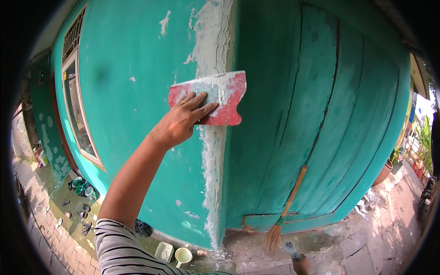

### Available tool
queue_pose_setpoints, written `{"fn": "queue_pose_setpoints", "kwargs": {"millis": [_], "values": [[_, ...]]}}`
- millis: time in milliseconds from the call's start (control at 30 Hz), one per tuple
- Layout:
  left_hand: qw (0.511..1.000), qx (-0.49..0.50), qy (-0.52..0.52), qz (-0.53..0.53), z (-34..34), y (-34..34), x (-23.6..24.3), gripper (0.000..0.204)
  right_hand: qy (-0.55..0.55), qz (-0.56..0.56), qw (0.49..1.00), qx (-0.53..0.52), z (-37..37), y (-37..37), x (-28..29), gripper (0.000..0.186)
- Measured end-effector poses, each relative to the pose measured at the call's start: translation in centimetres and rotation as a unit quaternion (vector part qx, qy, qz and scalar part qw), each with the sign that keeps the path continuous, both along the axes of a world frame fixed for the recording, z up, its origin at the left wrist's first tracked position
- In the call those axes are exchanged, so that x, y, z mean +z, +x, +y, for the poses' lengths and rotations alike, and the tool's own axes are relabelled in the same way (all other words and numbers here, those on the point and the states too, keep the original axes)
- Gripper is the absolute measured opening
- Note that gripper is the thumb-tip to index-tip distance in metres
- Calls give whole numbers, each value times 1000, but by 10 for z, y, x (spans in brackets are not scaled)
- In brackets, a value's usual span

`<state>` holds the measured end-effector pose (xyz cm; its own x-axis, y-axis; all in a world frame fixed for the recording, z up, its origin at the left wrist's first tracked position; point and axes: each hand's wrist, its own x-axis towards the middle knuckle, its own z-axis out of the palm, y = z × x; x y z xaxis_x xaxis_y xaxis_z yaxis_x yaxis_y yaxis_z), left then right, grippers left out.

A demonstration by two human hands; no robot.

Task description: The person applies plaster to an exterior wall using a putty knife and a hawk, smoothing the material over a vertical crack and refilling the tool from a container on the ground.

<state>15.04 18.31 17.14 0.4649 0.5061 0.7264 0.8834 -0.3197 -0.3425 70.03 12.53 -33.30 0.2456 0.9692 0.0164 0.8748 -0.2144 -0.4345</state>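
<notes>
Left hand [178, 123] closed on a broad red flat spreader [228, 109] smeared with white paste, fingers fanned over its near face; spreader sits across the outside corner of the teal painted wall [137, 105], upper half of the corner edge as seen. Right hand [301, 265] low, over the grey concrete floor [321, 250], beside a small paste-smeared blade tool [291, 250]; mostly cut off, so cannot tell how firmly, or whether, it grips. Progress, judged by eye: a rough strip of white filler paste [213, 50] already follows the corner edge from the top of the view to near the wall's foot, so coverage looks well along. Finish looks behind: ridges and lumps above the spreader, ragged left margin below it. Likely remaining: levelling the ridges, cleaning up that margin; no teal over the strip so far. Pale chipped patch [165, 23] near the wall's top edge, left of the corner, stands apart from the strip. By the wall's bottom edge, left of the corner: off-white rectangular tub [164, 252] and round cream handled dipper [184, 255], side by side. Right of the corner, a wooden-handled straw broom [292, 195] leans, untouched
</notes>
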Motion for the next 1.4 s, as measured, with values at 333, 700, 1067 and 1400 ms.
{"fn": "queue_pose_setpoints", "kwargs": {"millis": [333,700,1067,1400], "values": [[996,-23,-79,-17,-26,-13,-229,66,19,-11,997,75,19,-5,-20,43],[971,-81,181,-132,-64,4,-10,60,41,45,998,-7,4,26,-7,49],[989,-71,127,-16,-1,13,209,57,120,47,991,33,-44,-14,-13,34],[995,-87,37,41,3,-6,44,66,84,70,994,-13,-85,-72,-9,44]]}}
